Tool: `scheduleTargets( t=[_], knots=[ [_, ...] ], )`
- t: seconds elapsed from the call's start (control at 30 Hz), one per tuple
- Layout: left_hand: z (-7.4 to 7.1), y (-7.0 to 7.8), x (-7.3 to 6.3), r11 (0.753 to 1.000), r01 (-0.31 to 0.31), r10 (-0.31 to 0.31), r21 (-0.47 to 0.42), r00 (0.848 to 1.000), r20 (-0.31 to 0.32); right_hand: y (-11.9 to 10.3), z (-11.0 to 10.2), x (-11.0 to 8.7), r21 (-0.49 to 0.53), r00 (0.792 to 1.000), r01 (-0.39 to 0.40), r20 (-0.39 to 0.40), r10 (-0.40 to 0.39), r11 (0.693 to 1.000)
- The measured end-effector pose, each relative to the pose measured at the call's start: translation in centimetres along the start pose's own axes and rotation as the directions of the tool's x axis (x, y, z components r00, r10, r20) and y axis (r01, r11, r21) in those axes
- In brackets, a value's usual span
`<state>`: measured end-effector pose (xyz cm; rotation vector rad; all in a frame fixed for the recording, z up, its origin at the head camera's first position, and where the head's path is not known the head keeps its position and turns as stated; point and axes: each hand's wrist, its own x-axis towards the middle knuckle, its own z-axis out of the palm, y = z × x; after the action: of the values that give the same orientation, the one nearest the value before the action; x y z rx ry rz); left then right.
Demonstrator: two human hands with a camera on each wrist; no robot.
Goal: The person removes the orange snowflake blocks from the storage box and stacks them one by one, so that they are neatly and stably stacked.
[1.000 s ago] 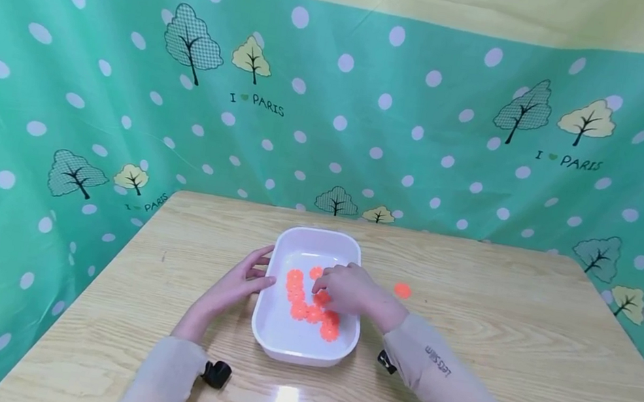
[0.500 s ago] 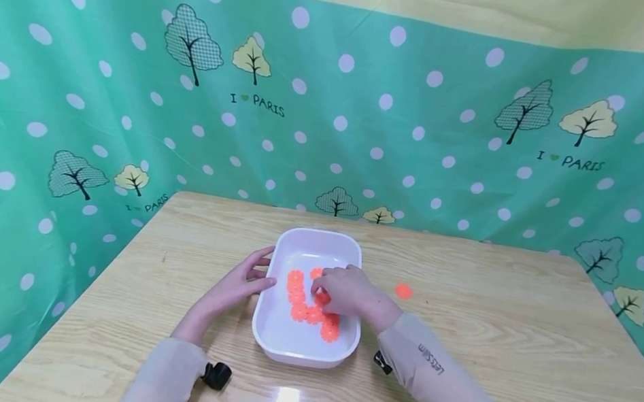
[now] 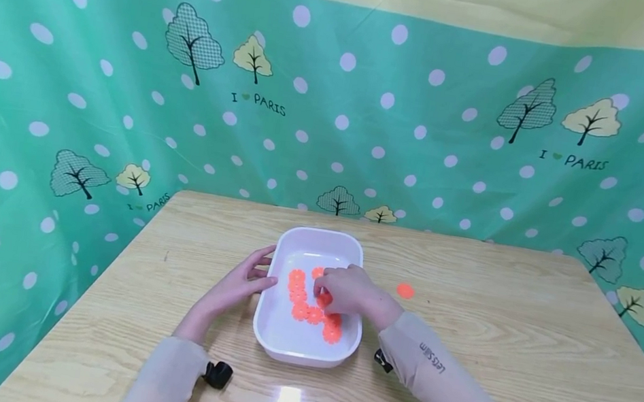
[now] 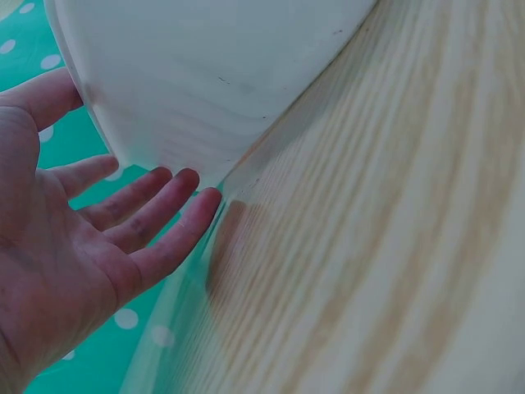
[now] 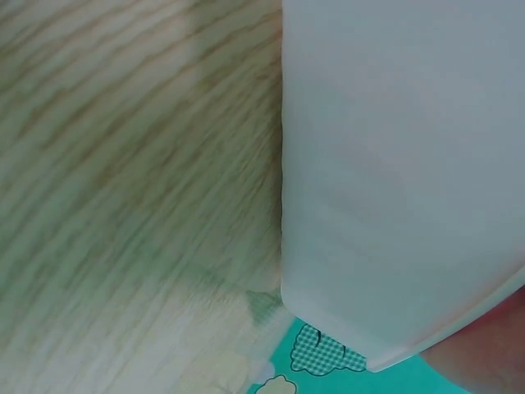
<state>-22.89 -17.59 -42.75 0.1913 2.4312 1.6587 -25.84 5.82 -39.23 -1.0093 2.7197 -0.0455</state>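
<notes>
A white plastic basin (image 3: 294, 343) sits on the table, holding several orange discs with scalloped edges (image 3: 298, 283) laid in a bent row. My left hand (image 3: 241, 284) steadies the basin's left side, its thumb at the rim. In the left wrist view the left hand's fingers (image 4: 152, 209) lie nearly straight against the outer wall. Reaching over the right rim, my right hand (image 3: 349, 291) has its fingers bent down inside the basin. It pinches an orange disc (image 3: 324, 300), partly covered by the fingers. The right wrist view shows mostly the basin's outer wall (image 5: 394, 164).
One loose orange disc (image 3: 405, 291) lies on the wooden table (image 3: 491, 362), right of the basin. Behind the table hangs a green curtain (image 3: 369, 132) with dots and trees. A black wrist camera (image 3: 218, 374) sits at the left sleeve.
The right forearm has shifted slightly left, while its fingers stay at about the same spot in the basin. The left hand keeps its place at the basin's side.
</notes>
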Motion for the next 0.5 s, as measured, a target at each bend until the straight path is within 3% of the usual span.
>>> scheduleTargets(
  t=[0.3, 0.5],
  knots=[
    [-0.1, 2.7, -1.5, 1.000, 0.013, -0.014, 0.018, 0.999, 0.030, 0.0, -0.1, 0.0, 0.000, 1.000, 0.007, -0.002, -0.007, 1.000],
    [-0.1, 3.0, -1.7, 1.000, 0.010, -0.010, 0.016, 1.000, 0.029, 0.1, 0.1, 0.1, -0.003, 1.000, -0.003, -0.030, 0.003, 1.000]
  ],
)
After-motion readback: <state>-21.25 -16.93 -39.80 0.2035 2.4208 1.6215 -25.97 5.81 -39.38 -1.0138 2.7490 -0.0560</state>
